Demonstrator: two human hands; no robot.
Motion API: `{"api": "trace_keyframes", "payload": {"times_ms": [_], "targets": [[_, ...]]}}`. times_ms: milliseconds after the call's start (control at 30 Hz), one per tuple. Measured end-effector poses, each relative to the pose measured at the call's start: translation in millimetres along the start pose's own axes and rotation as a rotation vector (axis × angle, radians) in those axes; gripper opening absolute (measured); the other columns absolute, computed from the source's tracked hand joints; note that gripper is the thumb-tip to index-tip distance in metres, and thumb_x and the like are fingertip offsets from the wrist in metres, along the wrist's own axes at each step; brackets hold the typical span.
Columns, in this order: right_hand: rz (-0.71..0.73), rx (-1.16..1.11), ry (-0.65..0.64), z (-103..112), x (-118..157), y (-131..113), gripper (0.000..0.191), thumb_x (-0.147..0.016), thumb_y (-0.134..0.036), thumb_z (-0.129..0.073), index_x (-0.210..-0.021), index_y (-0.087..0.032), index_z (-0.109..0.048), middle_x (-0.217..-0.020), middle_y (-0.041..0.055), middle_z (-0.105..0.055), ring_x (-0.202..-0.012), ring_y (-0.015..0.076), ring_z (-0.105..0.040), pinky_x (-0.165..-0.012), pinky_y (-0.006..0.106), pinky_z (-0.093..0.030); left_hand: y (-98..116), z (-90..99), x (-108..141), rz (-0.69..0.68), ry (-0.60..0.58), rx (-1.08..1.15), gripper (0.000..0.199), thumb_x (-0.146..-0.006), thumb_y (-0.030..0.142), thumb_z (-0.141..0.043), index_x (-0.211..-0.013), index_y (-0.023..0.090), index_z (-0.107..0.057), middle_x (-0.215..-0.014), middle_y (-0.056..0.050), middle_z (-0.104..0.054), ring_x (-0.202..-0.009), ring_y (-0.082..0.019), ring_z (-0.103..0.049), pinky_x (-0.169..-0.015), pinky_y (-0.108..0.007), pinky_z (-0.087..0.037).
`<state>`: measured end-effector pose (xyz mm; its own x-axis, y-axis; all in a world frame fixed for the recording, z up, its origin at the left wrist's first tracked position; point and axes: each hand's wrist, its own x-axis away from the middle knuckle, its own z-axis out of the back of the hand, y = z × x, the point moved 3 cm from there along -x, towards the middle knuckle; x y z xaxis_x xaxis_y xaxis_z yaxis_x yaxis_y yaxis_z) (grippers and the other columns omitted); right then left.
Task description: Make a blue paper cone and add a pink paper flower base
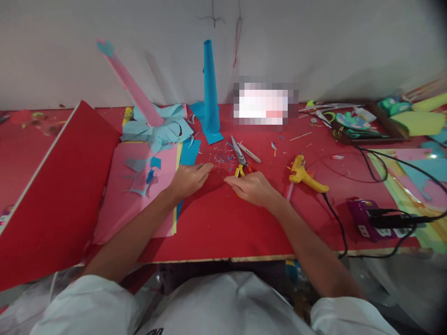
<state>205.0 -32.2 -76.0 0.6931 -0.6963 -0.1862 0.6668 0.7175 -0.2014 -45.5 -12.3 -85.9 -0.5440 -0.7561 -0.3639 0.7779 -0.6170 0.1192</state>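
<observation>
Small paper scraps [223, 157] lie scattered on the red tabletop [223, 223]. My left hand [191, 180] is at their near left, its fingers stretched to the right and nothing visible in them. Facing it across a small gap is my right hand [252, 188], fingers extended leftward, also with nothing visible in them. Just beyond the right hand lie scissors [239, 151] and a yellow-handled tool [239, 171], partly hidden by that hand. A blue paper cone [210, 93] stands behind the scraps.
Pink sheets [115, 186] and a raised red board [66, 190] are on the left. Behind stands a pink paper cone [136, 93]. On the right lie a yellow glue gun [305, 176], black cables, a purple box [365, 218] and a brown tray [391, 123].
</observation>
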Motion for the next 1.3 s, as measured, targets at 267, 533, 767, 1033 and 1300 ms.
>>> {"api": "trace_keyframes", "payload": {"times_ms": [267,533,767,1033,1300], "targets": [[0.093,-0.110,0.140,-10,2,-18,0.032,-0.110,-0.025,-0.051,-0.120,-0.026,-0.082,-0.071,0.0022,-0.076,-0.067,0.0160,-0.066,-0.063,0.027,-0.037,-25,24.6,-4,0.476,-0.115,-0.202,0.038,-0.111,0.028,-0.045,-0.139,0.018,-0.069,-0.135,-0.018,-0.075,-0.120,-0.035,-0.072,-0.093,-0.043,-0.055],[0.113,-0.130,0.218,-12,2,-21,0.033,-0.111,-0.026,-0.051,-0.123,-0.025,-0.081,-0.075,0.0027,-0.078,-0.069,0.0157,-0.068,-0.064,0.027,-0.041,-44,38.7,5,0.619,-0.146,-0.218,0.050,-0.110,0.022,-0.037,-0.155,0.014,-0.057,-0.154,-0.022,-0.064,-0.140,-0.041,-0.060,-0.113,-0.055,-0.049],[0.237,0.059,0.260,4,-8,-30,0.036,-0.113,-0.020,-0.045,-0.120,-0.023,-0.081,-0.072,0.0019,-0.074,-0.066,0.0152,-0.063,-0.061,0.029,-0.034,-50,40.8,3,0.510,-0.222,-0.109,0.069,-0.094,0.010,-0.049,-0.162,0.010,-0.047,-0.162,-0.024,-0.059,-0.151,-0.039,-0.057,-0.124,-0.052,-0.048],[0.282,-0.031,0.293,-8,-20,-37,0.036,-0.111,-0.019,-0.048,-0.127,-0.021,-0.080,-0.074,0.0024,-0.075,-0.067,0.0147,-0.066,-0.063,0.029,-0.040,-51,37.3,6,0.494,-0.227,-0.115,0.078,-0.092,0.010,-0.049,-0.170,0.011,-0.040,-0.177,-0.027,-0.042,-0.161,-0.042,-0.047,-0.127,-0.060,-0.045],[0.184,-0.165,0.282,-15,-5,-38,0.036,-0.112,-0.024,-0.051,-0.130,-0.026,-0.081,-0.088,0.0037,-0.085,-0.076,0.0160,-0.076,-0.073,0.027,-0.053,-34,51.6,3,0.564,-0.141,-0.185,0.068,-0.099,0.012,-0.039,-0.167,0.013,-0.045,-0.175,-0.028,-0.042,-0.139,-0.042,-0.067,-0.108,-0.058,-0.060]]}}
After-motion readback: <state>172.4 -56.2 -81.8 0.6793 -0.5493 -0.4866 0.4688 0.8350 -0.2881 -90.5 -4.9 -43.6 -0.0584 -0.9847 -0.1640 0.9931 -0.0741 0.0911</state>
